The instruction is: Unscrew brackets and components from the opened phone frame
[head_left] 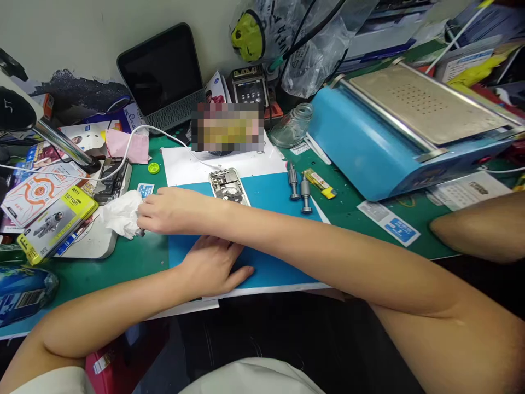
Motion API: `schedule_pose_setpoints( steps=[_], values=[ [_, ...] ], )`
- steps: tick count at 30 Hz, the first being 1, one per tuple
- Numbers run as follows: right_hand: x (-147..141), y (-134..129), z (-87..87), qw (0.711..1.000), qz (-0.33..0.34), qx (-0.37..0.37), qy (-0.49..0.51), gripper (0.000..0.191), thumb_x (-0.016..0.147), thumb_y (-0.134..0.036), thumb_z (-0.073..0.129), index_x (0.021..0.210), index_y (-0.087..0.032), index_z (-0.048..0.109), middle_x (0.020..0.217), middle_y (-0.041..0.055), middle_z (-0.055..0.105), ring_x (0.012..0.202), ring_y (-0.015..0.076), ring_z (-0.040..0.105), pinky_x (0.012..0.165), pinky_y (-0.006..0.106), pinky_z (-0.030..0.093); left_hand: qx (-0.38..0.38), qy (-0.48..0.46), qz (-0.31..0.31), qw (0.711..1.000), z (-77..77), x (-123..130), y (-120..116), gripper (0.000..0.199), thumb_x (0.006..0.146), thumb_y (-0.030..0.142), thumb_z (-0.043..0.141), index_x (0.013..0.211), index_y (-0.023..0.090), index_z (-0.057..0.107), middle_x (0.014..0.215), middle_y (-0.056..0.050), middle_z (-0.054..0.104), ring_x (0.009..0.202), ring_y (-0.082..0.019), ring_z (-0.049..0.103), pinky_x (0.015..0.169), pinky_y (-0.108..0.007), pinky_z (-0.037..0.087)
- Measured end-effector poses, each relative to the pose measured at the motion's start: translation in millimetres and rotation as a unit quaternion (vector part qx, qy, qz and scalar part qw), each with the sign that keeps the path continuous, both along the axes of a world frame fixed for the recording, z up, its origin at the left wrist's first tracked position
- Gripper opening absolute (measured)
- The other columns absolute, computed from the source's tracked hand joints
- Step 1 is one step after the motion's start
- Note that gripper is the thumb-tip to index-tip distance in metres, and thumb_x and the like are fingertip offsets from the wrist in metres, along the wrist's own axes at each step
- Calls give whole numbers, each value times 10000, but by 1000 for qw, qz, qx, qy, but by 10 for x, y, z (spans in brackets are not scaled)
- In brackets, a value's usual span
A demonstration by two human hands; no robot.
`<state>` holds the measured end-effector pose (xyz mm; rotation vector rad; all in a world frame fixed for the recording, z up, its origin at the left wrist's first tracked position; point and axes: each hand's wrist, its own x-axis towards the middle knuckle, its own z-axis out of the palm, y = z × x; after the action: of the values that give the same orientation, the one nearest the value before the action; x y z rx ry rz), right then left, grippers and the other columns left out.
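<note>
My right hand (pixel 161 210) reaches across to the left, its fingers closed on a crumpled white tissue (pixel 123 213). A small dark bit shows under its fingertips, too small to make out. My left hand (pixel 213 265) lies on the blue mat (pixel 279 200) below my right forearm, thumb spread out; its fingertips are partly hidden by that forearm. Just beyond the forearm is an opened phone (pixel 228 186) with bare inner parts, its lower end covered from view.
Two grey screwdrivers (pixel 305 194) and a yellow tube (pixel 320 183) lie right of the mat. Behind them stand a glass jar (pixel 293 126) and a blue heating-plate machine (pixel 369 142). Yellow battery box (pixel 57 224), lamp post (pixel 65 145) and tablet (pixel 164 71) are at left. Another person's limb (pixel 484 227) shows at right.
</note>
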<state>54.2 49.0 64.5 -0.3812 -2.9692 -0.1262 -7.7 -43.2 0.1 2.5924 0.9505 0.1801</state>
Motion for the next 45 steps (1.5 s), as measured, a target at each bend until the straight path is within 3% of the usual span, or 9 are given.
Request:
schedule_pose_setpoints(
  steps=[2,5,8,10,15,19,25,31,45],
  values=[
    [251,-76,9,989,-30,-31,144,282,1007,-58,355,1058,-167,610,1039,71,692,943,185,659,756,335,559,1,-8,2,1000,-3,-2,4,540,956,487,537,1342,110,530,1319,-222,608,1223,-411,585,1001,-599,502],
    [754,-209,-63,905,-67,-135,398,164,981,-142,538,1139,-168,569,1037,53,696,960,144,671,857,284,587,37,-34,-19,999,-8,-2,20,577,972,501,512,1394,109,485,1377,-219,569,1308,-396,522,1081,-600,447],
    [1240,-316,-215,839,-185,-191,474,247,920,-151,645,1151,-207,580,1011,25,698,921,145,703,845,295,611,69,-31,-23,997,13,2,38,680,971,524,522,1473,81,408,1519,-233,438,1438,-399,381,1179,-592,354],
    [1484,-378,-307,812,-243,-201,492,246,903,-182,678,1133,-218,599,1027,30,701,925,160,716,848,322,622,74,-25,-22,997,31,1,45,700,969,522,531,1486,69,398,1558,-234,392,1471,-397,334,1200,-575,340],
    [1804,-526,-358,824,-285,-143,469,176,893,-179,680,1053,-228,626,956,33,719,873,175,716,796,335,616,87,-16,-23,996,35,-4,64,689,977,508,533,1497,78,398,1583,-221,368,1480,-394,328,1195,-577,364],
    [1897,-586,-360,847,-288,-93,437,180,891,-162,670,1052,-231,627,961,42,738,896,193,727,795,337,613,103,-13,-29,994,31,0,73,683,987,512,513,1492,65,408,1567,-223,393,1475,-402,338,1188,-580,376],
    [1958,-570,-547,846,-349,-40,401,214,897,-164,658,1094,-228,603,960,45,736,867,191,735,763,321,633,103,1,-27,994,48,4,55,684,991,517,503,1497,66,409,1582,-227,368,1478,-405,332,1189,-576,374],
    [1941,-552,-652,820,-376,-57,427,522,883,-168,675,1359,-264,482,1064,50,726,859,187,757,769,314,669,80,12,-29,996,63,15,65,697,987,513,506,1527,91,378,1610,-198,339,1478,-406,321,1194,-584,348],
    [1864,-275,-685,788,-398,-105,459,432,882,-224,666,1288,-279,527,1007,20,681,884,170,725,747,272,661,74,25,-28,997,90,28,72,662,993,521,483,1508,112,414,1602,-169,370,1468,-390,334,1210,-597,284]
  ],
)
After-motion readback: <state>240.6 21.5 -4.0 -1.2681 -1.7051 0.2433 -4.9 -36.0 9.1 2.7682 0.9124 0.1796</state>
